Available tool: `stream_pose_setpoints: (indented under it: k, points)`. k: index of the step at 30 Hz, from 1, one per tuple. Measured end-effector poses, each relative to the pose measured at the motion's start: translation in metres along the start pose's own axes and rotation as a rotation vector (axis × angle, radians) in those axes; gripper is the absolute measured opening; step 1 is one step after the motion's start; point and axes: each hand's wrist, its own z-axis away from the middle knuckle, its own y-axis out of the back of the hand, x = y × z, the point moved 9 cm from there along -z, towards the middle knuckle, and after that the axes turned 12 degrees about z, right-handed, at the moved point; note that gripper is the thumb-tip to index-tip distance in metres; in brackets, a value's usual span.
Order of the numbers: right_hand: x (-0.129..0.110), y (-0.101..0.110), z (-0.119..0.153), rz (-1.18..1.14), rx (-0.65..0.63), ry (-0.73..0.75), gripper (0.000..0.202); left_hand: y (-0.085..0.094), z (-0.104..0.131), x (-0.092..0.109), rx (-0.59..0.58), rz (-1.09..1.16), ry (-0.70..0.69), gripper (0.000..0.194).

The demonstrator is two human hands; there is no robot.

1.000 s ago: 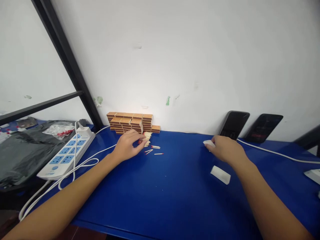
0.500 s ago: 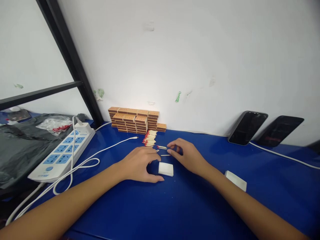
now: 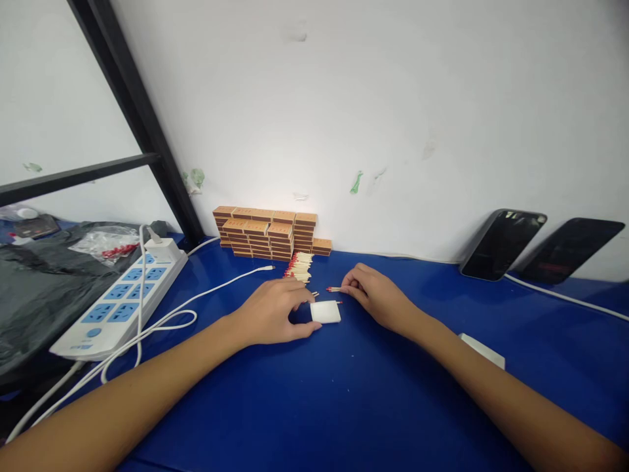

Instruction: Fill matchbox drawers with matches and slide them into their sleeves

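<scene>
Red-tipped matches (image 3: 335, 289) sit farther right than half a second ago, pinched in our right hand (image 3: 378, 296); our left hand (image 3: 275, 311), fingers curled, grips one end of a white box (image 3: 325, 312). Already stacked by the wall (image 3: 275, 118): matchboxes (image 3: 258, 237). Still outside our grip: a match pile (image 3: 301, 266), a second white box (image 3: 484, 352).

Head-worn view | faces forward and down — blue table (image 3: 314, 406) near, wall (image 3: 314, 98) beyond
</scene>
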Motion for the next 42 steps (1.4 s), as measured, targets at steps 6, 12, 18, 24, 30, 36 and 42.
stream_pose_setpoints:
  k: [6, 12, 18, 24, 30, 36, 42]
  points:
    - [-0.001, 0.000, -0.002, 0.062, 0.009, 0.027, 0.010, 0.003, -0.001, -0.003, 0.008, -0.033, -0.001, 0.028]
    - [-0.001, -0.003, -0.002, 0.083, -0.043, 0.026, 0.014, 0.012, -0.002, -0.005, 0.020, -0.070, 0.015, 0.027]
    - [-0.017, 0.014, -0.002, -0.025, 0.018, 0.025, 0.014, 0.020, -0.003, -0.008, 0.054, -0.101, 0.019, 0.026]
    - [-0.059, 0.021, 0.006, -0.005, 0.036, 0.185, 0.010, 0.018, -0.002, -0.003, 0.072, -0.110, -0.026, 0.027]
    - [-0.045, 0.028, 0.005, -0.057, 0.139, 0.066, 0.012, 0.024, -0.002, -0.005, 0.079, -0.162, -0.047, 0.026]
    - [-0.034, 0.008, 0.004, -0.001, -0.058, 0.045, 0.014, 0.050, -0.004, -0.017, 0.167, -0.266, 0.005, 0.029]
    - [-0.040, 0.003, 0.006, -0.036, -0.128, -0.041, 0.039, 0.055, -0.004, -0.021, 0.197, -0.310, 0.022, 0.030]
